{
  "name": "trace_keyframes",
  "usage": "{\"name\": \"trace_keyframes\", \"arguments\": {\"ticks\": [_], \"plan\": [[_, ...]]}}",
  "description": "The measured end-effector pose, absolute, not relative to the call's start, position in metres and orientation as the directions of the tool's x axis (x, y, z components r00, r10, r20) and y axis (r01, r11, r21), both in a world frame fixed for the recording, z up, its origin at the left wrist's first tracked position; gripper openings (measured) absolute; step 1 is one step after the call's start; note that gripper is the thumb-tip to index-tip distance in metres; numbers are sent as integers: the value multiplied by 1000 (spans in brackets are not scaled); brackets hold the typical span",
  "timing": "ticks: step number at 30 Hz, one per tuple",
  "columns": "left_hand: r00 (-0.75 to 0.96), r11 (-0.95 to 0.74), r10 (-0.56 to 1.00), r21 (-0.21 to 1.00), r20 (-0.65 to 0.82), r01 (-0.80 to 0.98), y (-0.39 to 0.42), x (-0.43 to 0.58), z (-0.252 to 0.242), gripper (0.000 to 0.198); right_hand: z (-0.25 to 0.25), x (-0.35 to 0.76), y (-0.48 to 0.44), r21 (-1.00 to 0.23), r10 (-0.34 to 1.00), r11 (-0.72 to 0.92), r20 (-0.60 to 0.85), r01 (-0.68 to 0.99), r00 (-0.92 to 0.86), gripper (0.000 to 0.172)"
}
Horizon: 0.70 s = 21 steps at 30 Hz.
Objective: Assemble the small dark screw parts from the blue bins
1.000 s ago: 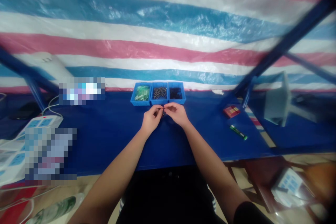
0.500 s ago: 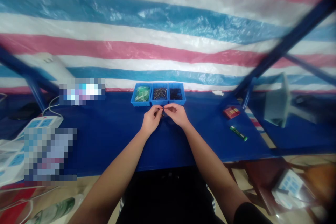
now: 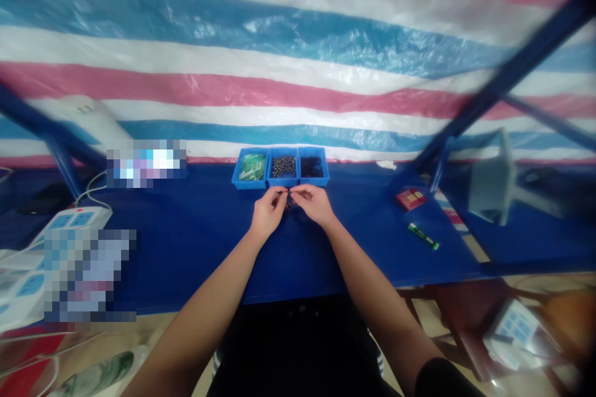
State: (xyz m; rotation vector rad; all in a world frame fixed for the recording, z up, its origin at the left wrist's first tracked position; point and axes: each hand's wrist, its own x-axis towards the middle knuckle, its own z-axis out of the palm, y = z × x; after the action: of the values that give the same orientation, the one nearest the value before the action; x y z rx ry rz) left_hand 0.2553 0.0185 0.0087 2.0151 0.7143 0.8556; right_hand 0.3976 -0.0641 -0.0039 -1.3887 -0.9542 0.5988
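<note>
My left hand and my right hand meet fingertip to fingertip just in front of three blue bins. Both are closed in a pinch around something small and dark, too tiny to make out. The left bin holds green-and-clear packets. Small metallic parts fill the middle bin. In the right bin lie dark pieces.
On the blue table, a red box and a green packet lie at the right. Power strips with cables and blurred-out items are at the left. A striped sheet hangs behind.
</note>
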Motion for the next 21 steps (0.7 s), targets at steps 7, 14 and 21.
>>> {"name": "trace_keyframes", "arguments": {"ticks": [7,14,21], "plan": [[623,-507,726,839,291,199,20,255,5,21,-4,396,-64,-975,827,119,201,185,525,24],[614,-495,736,846,285,200,19,255,6,22,-3,396,-64,-974,835,145,216,175,507,24],[625,-491,726,853,288,178,20,255,8,22,-4,397,-64,-974,824,141,214,176,524,23]]}}
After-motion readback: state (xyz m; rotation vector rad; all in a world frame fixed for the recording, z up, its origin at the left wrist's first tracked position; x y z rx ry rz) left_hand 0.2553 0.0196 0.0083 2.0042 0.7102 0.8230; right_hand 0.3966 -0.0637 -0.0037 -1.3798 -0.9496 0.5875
